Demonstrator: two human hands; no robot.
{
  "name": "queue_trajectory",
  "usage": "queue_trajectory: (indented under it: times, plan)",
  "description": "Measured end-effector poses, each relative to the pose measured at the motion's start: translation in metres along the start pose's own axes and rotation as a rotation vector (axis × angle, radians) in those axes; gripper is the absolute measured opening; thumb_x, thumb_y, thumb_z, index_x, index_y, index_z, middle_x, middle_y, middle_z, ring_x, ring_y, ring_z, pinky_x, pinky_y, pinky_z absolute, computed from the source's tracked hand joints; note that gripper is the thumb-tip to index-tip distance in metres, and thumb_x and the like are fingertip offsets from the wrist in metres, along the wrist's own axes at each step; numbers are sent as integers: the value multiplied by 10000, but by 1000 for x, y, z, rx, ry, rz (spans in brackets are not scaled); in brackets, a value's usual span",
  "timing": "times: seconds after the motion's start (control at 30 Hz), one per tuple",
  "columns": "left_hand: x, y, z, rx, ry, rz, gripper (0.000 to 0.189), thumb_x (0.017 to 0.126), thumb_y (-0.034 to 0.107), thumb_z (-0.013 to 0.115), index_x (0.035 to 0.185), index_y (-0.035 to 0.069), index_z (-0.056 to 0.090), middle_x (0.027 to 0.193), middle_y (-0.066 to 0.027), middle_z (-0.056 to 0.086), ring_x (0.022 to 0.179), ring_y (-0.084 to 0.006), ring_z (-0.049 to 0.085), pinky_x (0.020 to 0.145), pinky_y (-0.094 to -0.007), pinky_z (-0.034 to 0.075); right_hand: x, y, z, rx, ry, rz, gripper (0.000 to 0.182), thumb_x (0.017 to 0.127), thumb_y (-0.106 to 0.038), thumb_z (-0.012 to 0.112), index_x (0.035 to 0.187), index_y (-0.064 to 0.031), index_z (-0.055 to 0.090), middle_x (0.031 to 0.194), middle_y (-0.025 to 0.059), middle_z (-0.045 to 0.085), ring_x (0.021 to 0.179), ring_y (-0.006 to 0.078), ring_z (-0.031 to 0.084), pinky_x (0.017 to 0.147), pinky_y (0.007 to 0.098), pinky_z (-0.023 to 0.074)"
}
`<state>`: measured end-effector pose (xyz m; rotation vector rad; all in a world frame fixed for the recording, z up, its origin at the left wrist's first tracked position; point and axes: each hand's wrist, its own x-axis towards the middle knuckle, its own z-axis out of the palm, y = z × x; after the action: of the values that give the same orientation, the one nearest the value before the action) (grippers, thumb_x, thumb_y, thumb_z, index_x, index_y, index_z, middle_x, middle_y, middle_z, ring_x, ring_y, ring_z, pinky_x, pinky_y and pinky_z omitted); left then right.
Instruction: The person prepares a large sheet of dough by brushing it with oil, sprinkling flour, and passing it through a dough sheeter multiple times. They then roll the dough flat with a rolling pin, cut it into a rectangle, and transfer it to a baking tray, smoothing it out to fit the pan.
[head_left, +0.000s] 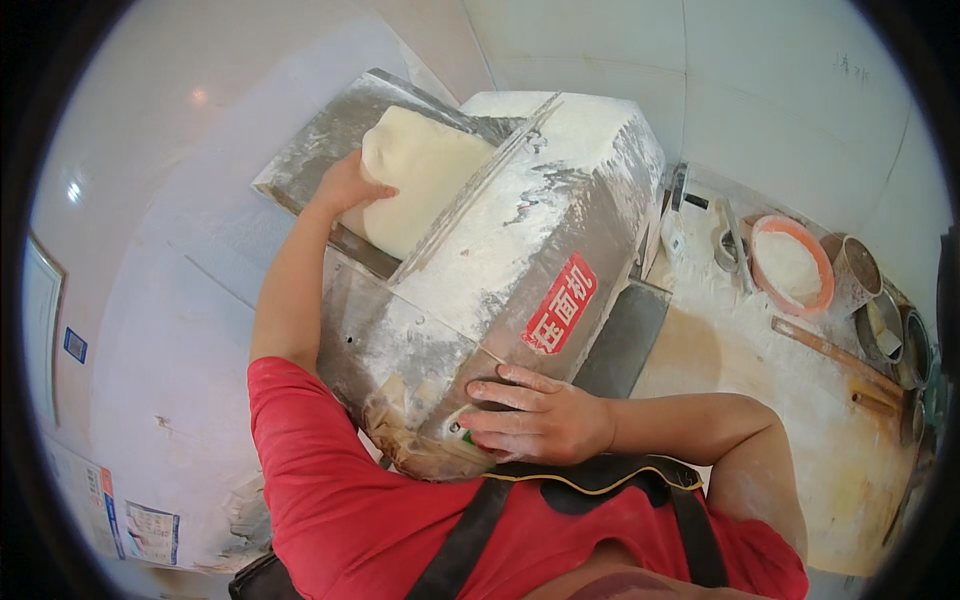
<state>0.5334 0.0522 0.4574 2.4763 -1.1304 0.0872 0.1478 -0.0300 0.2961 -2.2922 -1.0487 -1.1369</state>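
Note:
A floury metal dough-pressing machine (480, 277) stands in front of me, with a red label on its side. On its far-left feed tray (307, 154) lies a thick slab of pale dough (427, 180), its right end against the machine's floured cover. My left hand (356, 184) grips the dough's left edge, thumb on top and the fingers mostly hidden behind and beneath it. My right hand (536, 416) rests with spread fingers on the machine's near corner, beside a screw and partly over a small green part. Crumpled clear plastic (420, 442) covers the corner below.
At right is a floured worktable (735, 367) with an orange-rimmed bowl of flour (791, 262), a metal container (855, 274), several pots and a long wooden strip (832, 356). A dark metal plate (622, 337) juts from the machine's right side. Walls rise behind and at left.

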Motion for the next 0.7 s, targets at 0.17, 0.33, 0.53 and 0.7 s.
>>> queue_trajectory:
  times: [0.17, 0.33, 0.53, 0.7]
  plan:
    - [-9, 4, 10, 127, -22, -27, 841, 569, 332, 880, 1275, 39, 530, 1170, -165, 650, 1101, -309, 608, 956, -368, 458, -2, 3, -9, 93, -126, 47, 457, 817, -233, 684, 1239, -109, 561, 1390, 44, 492, 1359, 305, 376, 1121, 491, 282]
    - [-17, 8, 7, 264, -104, -48, 1039, 551, 344, 888, 1413, 56, 384, 1424, -183, 430, 1328, -319, 398, 1071, -472, 339, -47, 44, -9, -30, 24, 344, 522, 873, -263, 614, 1356, -101, 499, 1425, 100, 465, 1369, 312, 371, 1127, 486, 274]
    - [-9, 32, 31, 714, -97, 238, 1119, 608, 292, 854, 1520, 158, 219, 1598, -126, 91, 1478, -311, 51, 1141, -608, 100, -204, 150, 20, 518, 1070, 1545, 543, 947, -232, 500, 1423, 5, 389, 1397, 184, 471, 1313, 316, 435, 1085, 471, 336]
    - [11, -13, 57, 994, -159, 356, 608, 952, 198, 439, 1524, 197, 236, 1595, -114, 144, 1473, -329, 98, 1125, -624, 58, -297, 167, 82, 1248, 830, 1905, 608, 978, -371, 510, 1398, 48, 380, 1422, 269, 411, 1262, 390, 480, 1031, 500, 422]
